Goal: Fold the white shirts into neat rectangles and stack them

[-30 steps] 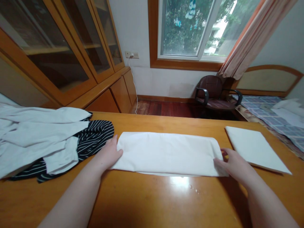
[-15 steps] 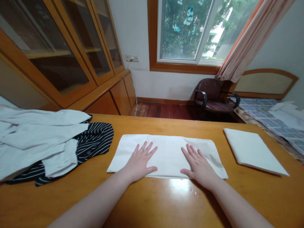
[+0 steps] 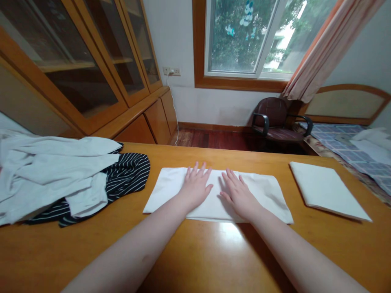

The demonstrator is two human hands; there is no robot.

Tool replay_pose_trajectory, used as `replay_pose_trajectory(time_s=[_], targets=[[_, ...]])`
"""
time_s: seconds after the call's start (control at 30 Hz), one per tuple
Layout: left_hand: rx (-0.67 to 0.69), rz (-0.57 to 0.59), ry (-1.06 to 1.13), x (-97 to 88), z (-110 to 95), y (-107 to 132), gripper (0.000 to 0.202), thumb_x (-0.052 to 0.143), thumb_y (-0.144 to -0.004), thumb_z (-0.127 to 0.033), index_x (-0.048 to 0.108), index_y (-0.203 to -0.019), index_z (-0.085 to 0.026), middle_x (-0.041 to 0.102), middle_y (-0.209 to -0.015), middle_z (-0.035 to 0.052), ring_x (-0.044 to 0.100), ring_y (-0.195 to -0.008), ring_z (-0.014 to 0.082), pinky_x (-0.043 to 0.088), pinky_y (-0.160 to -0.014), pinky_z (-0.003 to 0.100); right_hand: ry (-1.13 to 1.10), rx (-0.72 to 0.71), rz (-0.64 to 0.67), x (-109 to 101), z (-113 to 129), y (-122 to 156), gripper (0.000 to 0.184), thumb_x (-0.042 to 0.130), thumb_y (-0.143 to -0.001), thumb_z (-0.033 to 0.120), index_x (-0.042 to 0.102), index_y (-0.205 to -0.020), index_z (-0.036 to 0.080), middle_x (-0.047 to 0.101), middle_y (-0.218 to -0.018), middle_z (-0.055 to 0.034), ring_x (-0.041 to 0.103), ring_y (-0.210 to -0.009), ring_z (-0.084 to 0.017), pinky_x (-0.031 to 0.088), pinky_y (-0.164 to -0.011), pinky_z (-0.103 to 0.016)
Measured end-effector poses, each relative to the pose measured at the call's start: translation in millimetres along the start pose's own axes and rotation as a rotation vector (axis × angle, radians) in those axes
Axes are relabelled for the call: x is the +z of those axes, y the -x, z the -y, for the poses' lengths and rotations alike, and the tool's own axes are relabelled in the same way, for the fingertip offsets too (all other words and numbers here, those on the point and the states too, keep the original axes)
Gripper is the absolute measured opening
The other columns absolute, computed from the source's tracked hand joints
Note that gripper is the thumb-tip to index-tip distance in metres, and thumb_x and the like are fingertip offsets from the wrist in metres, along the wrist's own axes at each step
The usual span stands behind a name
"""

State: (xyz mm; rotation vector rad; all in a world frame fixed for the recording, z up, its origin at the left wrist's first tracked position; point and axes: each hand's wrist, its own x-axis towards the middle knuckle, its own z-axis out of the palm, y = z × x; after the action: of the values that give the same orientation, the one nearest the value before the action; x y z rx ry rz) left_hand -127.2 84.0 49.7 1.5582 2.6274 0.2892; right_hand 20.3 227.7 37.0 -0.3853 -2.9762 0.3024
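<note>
A folded white cloth point(image 3: 265, 195) lies flat in a wide strip across the table in front of me. My left hand point(image 3: 197, 188) rests palm down on it left of the middle, its fingertips reaching the far edge. Just right of the middle, my right hand point(image 3: 238, 193) is over the same cloth, fingers stretched out, with a shadow beside it. Neither hand grips anything. The cloth's near edge is partly covered by my wrists.
On the wooden table point(image 3: 195, 260), a heap of white garments point(image 3: 51, 167) and a black striped garment point(image 3: 131, 173) lies at the left. A folded white cloth point(image 3: 330, 189) sits at the right. Beyond stand a glass-door cabinet point(image 3: 122, 101), an office chair point(image 3: 275, 118) and a bed point(image 3: 339, 136).
Both hands have moved toward the far edge of the cloth and closer together. The cloth still lies in its folded strip. The view has shifted slightly.
</note>
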Motion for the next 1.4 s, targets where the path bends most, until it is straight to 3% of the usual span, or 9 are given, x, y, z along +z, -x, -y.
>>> replay_pose_trajectory(time_s=[0.1,0.27,0.53,0.7,0.8,0.9,1.1,1.27,1.4], targets=[[0.106,0.030,0.044,13.9,-12,-18,0.056,0.036,-0.092,-0.037,0.029,-0.146,-0.022,0.030,-0.152,0.0062,0.018,-0.142,0.0241,0.012,-0.115,0.046,-0.024,0.015,0.022,10,6,-23,0.061,0.029,-0.094,0.045,0.027,-0.147,0.014,0.026,-0.151,-0.0139,0.023,-0.140,-0.025,0.019,-0.112,-0.048],[-0.052,-0.025,0.002,38.5,13,-18,0.065,0.035,-0.089,-0.057,0.033,-0.144,-0.023,0.031,-0.151,0.0093,0.024,-0.139,0.0276,0.016,-0.113,0.046,0.055,0.151,0.057,22,-22,-22,0.073,0.029,-0.090,0.061,0.030,-0.146,0.015,0.030,-0.150,-0.0122,0.024,-0.139,-0.027,0.017,-0.112,-0.046],[-0.374,-0.059,-0.046,22.4,95,7,0.069,0.027,-0.090,-0.055,0.032,-0.145,-0.013,0.026,-0.152,0.0147,0.018,-0.141,0.0302,0.015,-0.113,0.047,0.127,0.522,0.020,7,-106,12,0.075,0.026,-0.089,0.060,0.029,-0.146,0.011,0.026,-0.152,-0.0137,0.021,-0.140,-0.028,0.017,-0.112,-0.046],[-0.716,-0.107,0.030,12.3,119,12,0.079,0.028,-0.089,-0.056,0.029,-0.142,0.003,0.021,-0.150,0.0261,0.016,-0.140,0.0387,0.018,-0.111,0.053,0.066,0.720,-0.054,5,-123,19,0.078,0.022,-0.090,0.059,0.026,-0.146,0.005,0.028,-0.150,-0.0181,0.023,-0.139,-0.030,0.014,-0.111,-0.053],[-0.644,-0.183,0.064,3.3,121,13,0.072,0.024,-0.092,-0.051,0.046,-0.128,0.008,0.038,-0.140,0.0304,0.025,-0.135,0.0414,0.022,-0.109,0.051,0.072,0.771,-0.111,1,-123,20,0.074,0.022,-0.091,0.055,0.034,-0.142,0.004,0.032,-0.147,-0.0211,0.023,-0.138,-0.034,0.013,-0.109,-0.058],[-0.546,-0.235,0.119,-6.3,123,15,0.060,0.026,-0.093,-0.045,0.058,-0.111,0.002,0.058,-0.120,0.0242,0.045,-0.122,0.0366,0.032,-0.105,0.046,0.097,0.788,-0.202,-6,-123,21,0.066,0.022,-0.092,0.048,0.044,-0.136,0.003,0.038,-0.143,-0.0231,0.027,-0.136,-0.036,0.017,-0.107,-0.059],[-0.503,-0.344,0.047,-6.5,90,12,0.052,0.040,-0.089,-0.036,0.046,-0.131,-0.005,0.036,-0.145,0.0207,0.022,-0.139,0.0339,0.016,-0.114,0.047,0.168,0.508,-0.317,-8,-98,16,0.058,0.029,-0.093,0.043,0.044,-0.135,0.005,0.033,-0.148,-0.0204,0.020,-0.139,-0.032,0.014,-0.110,-0.056],[-0.046,-0.082,0.046,14.0,26,11,0.057,0.039,-0.091,-0.047,0.041,-0.139,-0.018,0.028,-0.152,0.0109,0.014,-0.142,0.0293,0.012,-0.115,0.047,0.059,0.139,-0.123,11,-43,7,0.064,0.035,-0.092,0.050,0.037,-0.142,0.011,0.020,-0.153,-0.0179,0.015,-0.142,-0.031,0.016,-0.111,-0.053],[0.060,0.085,0.034,28.0,17,8,0.069,0.042,-0.087,-0.058,0.028,-0.146,-0.027,0.019,-0.155,0.0064,0.012,-0.143,0.0279,0.011,-0.114,0.050,0.036,0.085,0.050,21,-27,1,0.069,0.031,-0.091,0.057,0.028,-0.147,0.016,0.022,-0.153,-0.0129,0.017,-0.142,-0.028,0.015,-0.112,-0.050]])
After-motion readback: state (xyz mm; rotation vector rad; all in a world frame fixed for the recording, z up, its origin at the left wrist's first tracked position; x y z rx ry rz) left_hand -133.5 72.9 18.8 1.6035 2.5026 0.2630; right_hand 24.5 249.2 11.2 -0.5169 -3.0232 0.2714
